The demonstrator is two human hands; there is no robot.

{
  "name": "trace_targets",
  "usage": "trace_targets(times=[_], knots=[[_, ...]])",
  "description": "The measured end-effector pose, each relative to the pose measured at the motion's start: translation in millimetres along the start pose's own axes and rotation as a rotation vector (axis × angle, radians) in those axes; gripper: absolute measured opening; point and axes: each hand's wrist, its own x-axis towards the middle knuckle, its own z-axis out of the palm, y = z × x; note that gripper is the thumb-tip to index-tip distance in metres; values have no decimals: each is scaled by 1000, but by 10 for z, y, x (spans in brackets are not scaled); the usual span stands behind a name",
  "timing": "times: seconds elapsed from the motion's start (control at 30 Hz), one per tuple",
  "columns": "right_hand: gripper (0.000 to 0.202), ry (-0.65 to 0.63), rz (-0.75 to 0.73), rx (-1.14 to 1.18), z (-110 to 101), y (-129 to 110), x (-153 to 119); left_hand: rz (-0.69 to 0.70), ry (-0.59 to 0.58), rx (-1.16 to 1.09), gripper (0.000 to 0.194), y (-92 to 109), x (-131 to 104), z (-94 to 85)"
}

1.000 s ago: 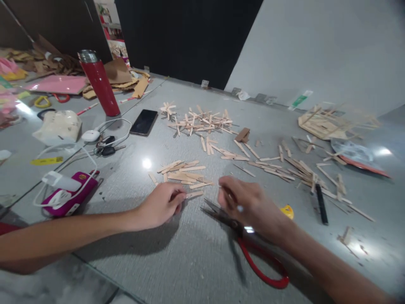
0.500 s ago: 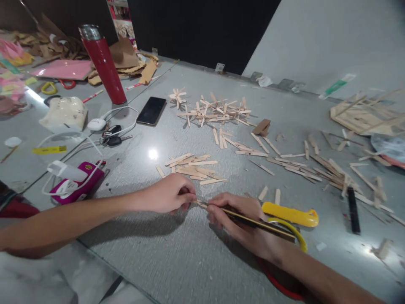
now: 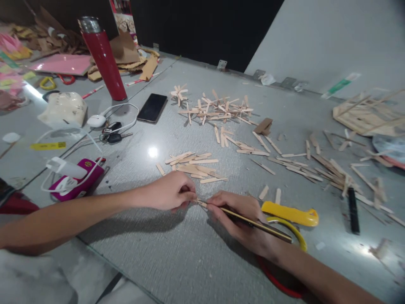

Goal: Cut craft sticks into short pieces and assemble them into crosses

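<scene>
My left hand (image 3: 175, 192) is closed in a pinch on a small wooden craft stick (image 3: 201, 203), held just above the table. My right hand (image 3: 237, 213) grips a slim black-and-gold tool (image 3: 262, 226) like a pen, slanting down to the left. Its front end meets the stick between my hands; the fingers hide its tip, so its kind is unclear. Behind my left hand lies a small pile of craft sticks (image 3: 194, 164). A yellow handle (image 3: 289, 213) lies beside my right hand, and a yellow loop (image 3: 299, 236) and a red loop (image 3: 278, 285) show near that forearm.
Crossed sticks (image 3: 218, 107) stand in a cluster further back, with loose sticks (image 3: 294, 164) scattered right. A phone (image 3: 152, 108), car keys (image 3: 114, 137), a purple power bank (image 3: 79, 179) and a red flask (image 3: 104, 63) are on the left. A black marker (image 3: 353, 211) lies right.
Both hands stay nearly in place on the stick. The slim tool's rear end has shifted slightly. The whole view has moved a little.
</scene>
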Motion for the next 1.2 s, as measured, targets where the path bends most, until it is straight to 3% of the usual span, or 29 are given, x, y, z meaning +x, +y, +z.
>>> trace_targets(times=[0.37, 0.6, 0.97, 1.2], knots=[[13, -56, -37, 16, 45, 68, -20, 9, -25, 20, 33, -5, 18, 3], [25, -76, 98, -35, 42, -16, 37, -1, -9, 2, 30, -7, 12, 32], [20, 39, 53, -58, 25, -3, -51, -30, 15, -10, 35, 4, -5, 27], [27, 53, 156, -92, 39, -45, -33, -47, 16, -24, 35, 3, 1, 28]])
